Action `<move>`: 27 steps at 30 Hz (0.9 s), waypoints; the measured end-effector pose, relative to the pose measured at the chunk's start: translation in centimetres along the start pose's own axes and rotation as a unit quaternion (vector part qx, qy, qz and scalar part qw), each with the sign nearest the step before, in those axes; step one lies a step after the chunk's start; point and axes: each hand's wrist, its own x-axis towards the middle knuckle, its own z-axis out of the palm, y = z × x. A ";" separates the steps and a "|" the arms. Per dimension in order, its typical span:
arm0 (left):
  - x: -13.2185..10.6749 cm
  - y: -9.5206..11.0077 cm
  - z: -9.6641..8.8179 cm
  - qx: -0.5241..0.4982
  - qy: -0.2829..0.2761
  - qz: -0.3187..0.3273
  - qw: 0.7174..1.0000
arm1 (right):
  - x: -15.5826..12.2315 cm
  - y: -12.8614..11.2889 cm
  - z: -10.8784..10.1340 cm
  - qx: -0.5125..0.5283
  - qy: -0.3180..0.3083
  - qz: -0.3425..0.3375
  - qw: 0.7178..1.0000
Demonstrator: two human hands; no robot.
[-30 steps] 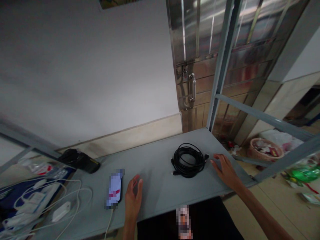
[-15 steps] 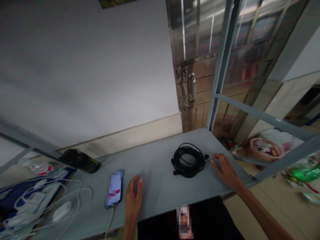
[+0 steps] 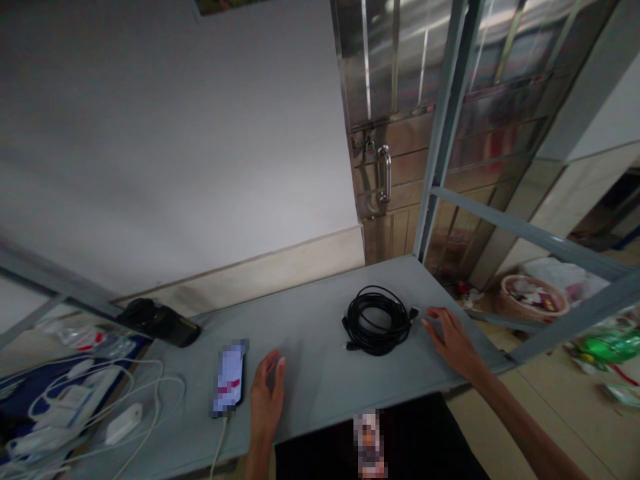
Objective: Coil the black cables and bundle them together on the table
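A coiled black cable lies on the grey tabletop, its connector ends sticking out at the sides. Just right of the coil rests my right hand, fingers apart and holding nothing; its fingertips are close to one connector without touching it. My left hand is on the table's left part, thumb and fingers apart with nothing between them. Beside it, to the left, lies a phone with a blurred lit screen and a white charging cord plugged into its lower end.
A black bottle-like object lies near the wall. White cables, a white adapter and plastic bags crowd the left side. Grey metal frame bars rise at the right edge. Beyond them a pink basket holds rubbish on the floor.
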 end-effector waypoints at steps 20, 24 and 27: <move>0.0 0.7 -0.1 0.001 0.001 0.002 1.000 | 0.1 0.0 0.0 0.001 0.004 0.001 1.000; -0.1 0.8 -0.1 -0.005 0.005 0.001 1.000 | 0.0 -0.9 -0.5 -0.023 0.005 -0.015 1.000; -0.2 0.8 -0.1 -0.009 0.004 0.004 1.000 | 0.1 -3.1 -0.9 -0.040 -0.017 -0.053 0.998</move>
